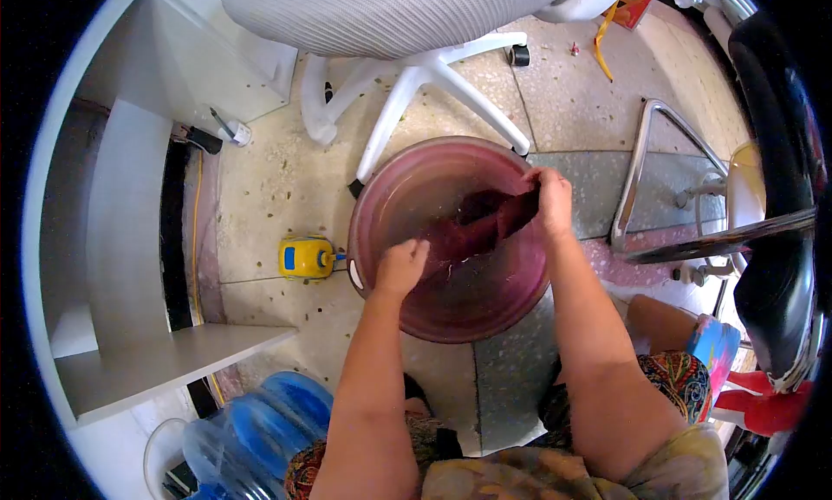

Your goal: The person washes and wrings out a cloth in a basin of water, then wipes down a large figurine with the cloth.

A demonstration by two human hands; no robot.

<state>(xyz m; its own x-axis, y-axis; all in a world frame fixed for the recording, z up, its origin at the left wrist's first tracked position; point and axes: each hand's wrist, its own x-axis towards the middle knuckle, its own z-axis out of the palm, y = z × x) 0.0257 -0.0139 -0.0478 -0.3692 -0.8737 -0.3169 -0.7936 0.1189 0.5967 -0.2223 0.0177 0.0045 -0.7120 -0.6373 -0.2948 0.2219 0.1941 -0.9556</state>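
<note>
A round pinkish-purple basin (539, 294) stands on the floor in front of me with water in it. Dark maroon cloth (485, 227) lies partly in the water and partly lifted above it. At the basin's right rim, my right hand (553, 201) grips the raised end of the cloth. My left hand (406, 264) is closed over the left side of the basin, at the cloth's other end. What its fingers pinch looks like the wet cloth edge, partly hidden by the hand.
A yellow toy vehicle (305, 257) sits just left of the basin. Behind it stands a grey office chair (390, 19) with a white wheeled base. White shelving (173, 361) is at the left, blue plastic bottles (277, 413) at lower left, a metal-framed chair (641, 188) at right.
</note>
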